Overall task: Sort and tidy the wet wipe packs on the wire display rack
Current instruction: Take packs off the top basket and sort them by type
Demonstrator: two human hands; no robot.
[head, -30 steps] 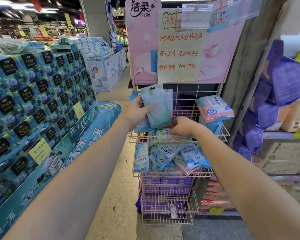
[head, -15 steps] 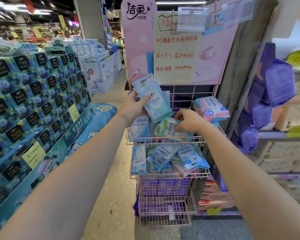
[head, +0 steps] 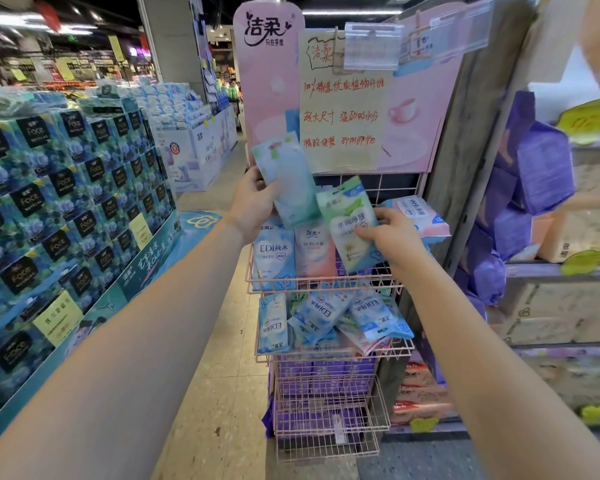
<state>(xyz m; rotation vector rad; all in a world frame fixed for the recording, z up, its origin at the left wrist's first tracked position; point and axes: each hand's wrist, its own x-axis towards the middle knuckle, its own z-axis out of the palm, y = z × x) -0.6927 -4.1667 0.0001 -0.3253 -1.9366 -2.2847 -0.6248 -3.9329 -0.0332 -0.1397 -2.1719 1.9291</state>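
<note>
A pink wire display rack (head: 253, 284) stands in front of me with several baskets. My left hand (head: 253, 206) grips a pale blue-green wet wipe pack (head: 288, 178), held tilted above the top basket. My right hand (head: 392, 233) pinches a green-and-white wet wipe pack (head: 347, 216) by its right edge, upright over the same basket. In the top basket stand a blue EDI pack (head: 273, 252) and a pink-white pack (head: 314, 249). The basket below holds several blue EDI packs (head: 321, 315) lying jumbled and upside down.
A pink bulk wipe pack (head: 418, 211) lies at the top basket's right end. Purple packs (head: 323, 370) fill the lower baskets. A pink sign with a handwritten note (head: 342, 98) rises behind. Stacked tissue boxes (head: 59, 202) line the left aisle; purple bags (head: 534, 174) hang on the right.
My right hand has lifted the green-and-white pack up out of the top basket. My left hand keeps hold of the blue-green pack, now tilted further left and higher.
</note>
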